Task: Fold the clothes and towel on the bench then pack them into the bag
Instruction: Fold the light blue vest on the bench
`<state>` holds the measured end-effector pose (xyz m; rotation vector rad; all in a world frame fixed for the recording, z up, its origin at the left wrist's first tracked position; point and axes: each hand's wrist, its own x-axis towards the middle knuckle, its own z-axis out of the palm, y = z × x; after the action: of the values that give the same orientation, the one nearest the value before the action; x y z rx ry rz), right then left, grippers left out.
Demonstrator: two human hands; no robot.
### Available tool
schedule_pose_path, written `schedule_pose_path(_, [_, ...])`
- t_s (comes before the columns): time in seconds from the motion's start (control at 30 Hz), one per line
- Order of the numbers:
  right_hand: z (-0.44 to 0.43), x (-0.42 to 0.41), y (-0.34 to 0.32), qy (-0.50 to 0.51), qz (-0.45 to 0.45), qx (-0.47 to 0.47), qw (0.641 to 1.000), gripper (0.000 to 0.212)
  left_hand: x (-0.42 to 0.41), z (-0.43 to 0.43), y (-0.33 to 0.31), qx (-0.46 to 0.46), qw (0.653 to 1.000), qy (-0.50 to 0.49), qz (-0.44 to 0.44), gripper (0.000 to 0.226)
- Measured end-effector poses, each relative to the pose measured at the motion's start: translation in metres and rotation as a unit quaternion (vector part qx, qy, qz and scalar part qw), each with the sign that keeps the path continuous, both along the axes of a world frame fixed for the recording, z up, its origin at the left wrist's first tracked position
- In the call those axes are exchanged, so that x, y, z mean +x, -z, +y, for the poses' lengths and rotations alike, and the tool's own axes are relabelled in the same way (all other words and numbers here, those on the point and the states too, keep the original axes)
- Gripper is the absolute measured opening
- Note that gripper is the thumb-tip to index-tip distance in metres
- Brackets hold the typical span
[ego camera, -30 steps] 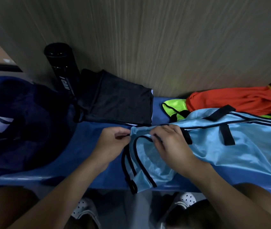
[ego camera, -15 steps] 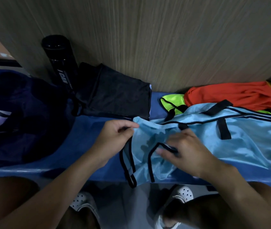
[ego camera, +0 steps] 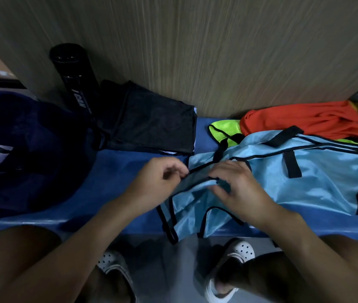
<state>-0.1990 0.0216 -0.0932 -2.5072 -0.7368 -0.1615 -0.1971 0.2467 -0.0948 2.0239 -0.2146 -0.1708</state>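
Blue bib point(ego camera: 318, 184) on bench point(ego camera: 116, 184), L hand point(ego camera: 158, 184) + R hand point(ego camera: 242, 193) pinch strap edge

On the blue worktop point(ego camera: 116, 171), the left grip point(ego camera: 156, 182) and right grip point(ego camera: 239, 189) pinched the black-trimmed edge of a light-blue bib point(ego camera: 318, 180). A folded black garment point(ego camera: 156, 125) lay at eleven o'clock, an orange garment point(ego camera: 304, 121) at two o'clock, a navy bag point(ego camera: 31, 138) at nine.

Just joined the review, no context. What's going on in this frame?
A person at a blue bench is working on a light blue bib: the left hand pinches its black-trimmed edge, the right hand grips the fabric beside it. One end hangs over the bench's front. A folded black garment lies by the wall. An orange garment and a neon yellow bib lie unfolded at right; the dark blue bag sits at left.
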Motion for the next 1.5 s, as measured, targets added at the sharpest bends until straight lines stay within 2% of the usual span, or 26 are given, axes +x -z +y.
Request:
schedule_pose_path(0.07, [-0.008,-0.004,0.001,-0.007,0.002,0.01,1.0,0.01,0.004,0.004,0.007,0.14,0.989,-0.024,-0.026,0.015])
schedule_pose_path(0.13, [-0.013,-0.009,0.0,-0.012,0.029,0.029,0.999,0.013,0.005,0.005,0.013,0.246,0.969,-0.007,-0.012,0.029])
schedule_pose_path(0.2, [-0.017,-0.013,-0.002,-0.015,0.097,0.078,0.992,0.015,0.006,0.004,0.016,0.273,0.962,0.0,-0.006,0.023])
schedule_pose_path(0.27, [-0.017,-0.017,-0.009,-0.014,0.201,0.159,0.966,0.019,0.006,0.002,0.016,0.274,0.962,0.001,-0.021,0.01])
schedule_pose_path(0.33, [-0.016,-0.018,-0.016,-0.007,0.243,0.222,0.944,0.021,0.004,0.0,0.012,0.233,0.972,-0.015,-0.029,0.01])
schedule_pose_path(0.4, [-0.014,-0.017,-0.021,0.013,0.238,0.258,0.936,0.021,0.004,0.0,0.006,0.158,0.985,-0.045,-0.047,0.013])
schedule_pose_path(0.57, [-0.004,-0.011,-0.029,0.022,0.203,0.239,0.949,0.016,0.003,-0.009,-0.018,-0.027,0.992,-0.041,-0.112,0.018])
schedule_pose_path(0.63, [0.002,-0.01,-0.031,0.002,0.184,0.233,0.955,0.016,0.002,-0.012,-0.021,-0.056,0.992,-0.017,-0.111,0.022])
schedule_pose_path(0.77, [0.01,-0.008,-0.037,-0.023,0.182,0.246,0.952,0.014,0.004,-0.016,-0.027,-0.058,0.984,0.011,-0.167,0.028])
schedule_pose_path(0.87, [0.01,-0.009,-0.046,-0.039,0.21,0.275,0.937,0.01,0.012,-0.011,-0.03,-0.008,0.972,-0.025,-0.235,0.03])
schedule_pose_path(0.97, [0.009,-0.008,-0.049,-0.048,0.193,0.271,0.942,0.011,0.015,-0.01,-0.032,0.004,0.976,-0.043,-0.212,0.033])
schedule_pose_path(1.03, [0.01,-0.005,-0.049,-0.057,0.181,0.275,0.942,0.008,0.01,-0.014,-0.036,0.011,0.969,-0.034,-0.243,0.034])
schedule_pose_path(1.1, [0.009,-0.005,-0.052,-0.075,0.176,0.3,0.934,0.006,0.011,-0.013,-0.033,0.058,0.953,-0.033,-0.294,0.037])
schedule_pose_path(1.17, [0.007,-0.005,-0.056,-0.082,0.215,0.354,0.906,0.006,0.013,-0.006,-0.029,0.155,0.931,-0.049,-0.327,0.039])
schedule_pose_path(1.2, [0.005,-0.004,-0.058,-0.08,0.24,0.373,0.892,0.005,0.016,-0.003,-0.024,0.17,0.929,-0.059,-0.323,0.038])
schedule_pose_path(1.23, [0.004,-0.004,-0.058,-0.079,0.256,0.378,0.886,0.002,0.018,-0.002,-0.023,0.143,0.941,-0.069,-0.298,0.037])
schedule_pose_path(1.33, [0.003,-0.003,-0.052,-0.057,0.247,0.339,0.906,0.009,0.016,-0.008,-0.03,0.008,0.975,-0.049,-0.216,0.031])
schedule_pose_path(1.5, [0.013,0.0,-0.042,-0.031,0.14,0.322,0.936,0.007,0.005,-0.018,-0.036,-0.122,0.983,0.022,-0.136,0.019])
